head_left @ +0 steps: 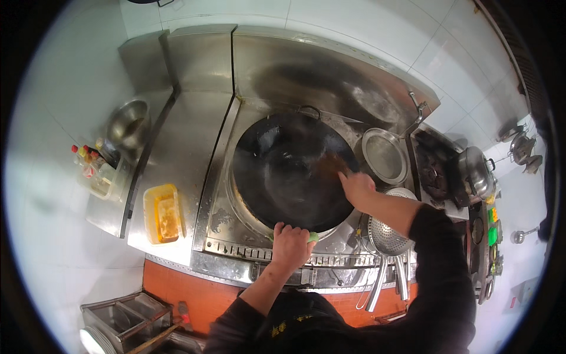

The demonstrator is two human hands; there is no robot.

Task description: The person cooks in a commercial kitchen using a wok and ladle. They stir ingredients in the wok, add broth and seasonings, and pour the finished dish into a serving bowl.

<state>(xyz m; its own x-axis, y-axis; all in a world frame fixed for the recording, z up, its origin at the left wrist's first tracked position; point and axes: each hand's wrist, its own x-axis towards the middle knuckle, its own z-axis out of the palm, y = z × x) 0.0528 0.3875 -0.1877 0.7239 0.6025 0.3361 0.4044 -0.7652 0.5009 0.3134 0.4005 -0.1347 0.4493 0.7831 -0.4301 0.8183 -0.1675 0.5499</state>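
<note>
A large black wok [283, 171] rests on the stove's burner, with faint steam over it. At its near rim my left hand [290, 245] is closed, with a green cloth [313, 237] showing between the fingers and the wok. Over the right side of the wok, my right hand [357, 190] is closed round a brown, brush-like tool [331, 167]. That tool is blurred, and its head lies against the wok's inner wall. Some small wet glints show inside the wok.
Right of the wok sit a round metal pot [384, 156] and a perforated strainer [388, 230] with long handles. A faucet [417, 109] rises behind. On the left counter are a yellowish plastic container [163, 213], a steel bowl [128, 123] and a bin of bottles [97, 171].
</note>
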